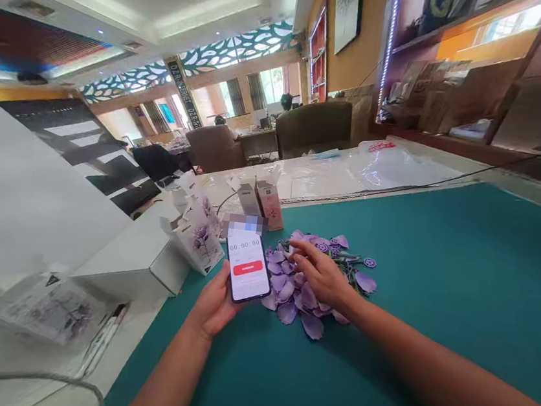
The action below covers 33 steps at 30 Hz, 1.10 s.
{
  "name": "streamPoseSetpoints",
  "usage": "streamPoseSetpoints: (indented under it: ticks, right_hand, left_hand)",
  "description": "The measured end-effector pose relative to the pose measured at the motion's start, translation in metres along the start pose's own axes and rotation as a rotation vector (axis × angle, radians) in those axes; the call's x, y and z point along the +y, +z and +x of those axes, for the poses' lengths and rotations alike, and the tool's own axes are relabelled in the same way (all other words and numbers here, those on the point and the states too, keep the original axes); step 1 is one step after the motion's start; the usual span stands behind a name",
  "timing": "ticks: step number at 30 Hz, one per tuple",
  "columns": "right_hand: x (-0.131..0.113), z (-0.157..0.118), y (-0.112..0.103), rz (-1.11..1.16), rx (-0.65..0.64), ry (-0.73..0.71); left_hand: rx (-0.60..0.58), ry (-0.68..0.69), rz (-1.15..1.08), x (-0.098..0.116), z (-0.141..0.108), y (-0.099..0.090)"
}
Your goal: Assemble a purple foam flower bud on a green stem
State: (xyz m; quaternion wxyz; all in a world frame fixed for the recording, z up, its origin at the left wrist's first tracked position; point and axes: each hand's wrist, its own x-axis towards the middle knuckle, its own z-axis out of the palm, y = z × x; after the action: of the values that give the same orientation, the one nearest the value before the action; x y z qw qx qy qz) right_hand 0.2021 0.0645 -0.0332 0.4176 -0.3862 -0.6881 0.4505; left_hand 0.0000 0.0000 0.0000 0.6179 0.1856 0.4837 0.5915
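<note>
My left hand (pixel 216 302) is closed round the lower left side of a smartphone (pixel 246 285). Its lit screen shows a timer at 00:00:00 above a red button; the top strip is pixelated. To the right of the phone, my right hand (pixel 317 270) hovers with its fingers stretched toward the screen and holds nothing. Beneath and around that hand lies a heap of purple artificial petals (pixel 312 326). Green stems and small purple lattice-like pieces (pixel 370 262) stick out at the heap's right side. My right hand covers part of the heap.
A green mat (pixel 437 281) covers the table. Beyond the phone stand a pink box (pixel 270 206) and flower-printed white boxes (pixel 200 244). At left are a large white box (pixel 132 252), pens (pixel 105 340) and a grey cable (pixel 50 376). Clear plastic sheeting (pixel 392 168) lies along the far edge.
</note>
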Motion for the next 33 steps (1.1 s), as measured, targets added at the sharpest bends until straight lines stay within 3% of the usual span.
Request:
streamPoseSetpoints:
  ticks: [9,15,24,33]
  right_hand:
    - [0.006,-0.001,0.002,0.017,-0.030,-0.008]
    - [0.008,-0.003,0.004,0.010,-0.044,0.002]
    - [0.013,-0.004,0.004,-0.044,-0.053,0.018]
    - [0.002,-0.007,0.002,0.006,-0.050,0.083]
  left_hand:
    - [0.212,0.028,0.077,0.002,-0.022,-0.069]
    - [0.298,0.013,0.105,-0.001,-0.034,-0.097]
    - [0.346,0.020,0.145,0.001,-0.038,-0.123]
    - [0.346,-0.005,0.172,0.004,-0.038,-0.125]
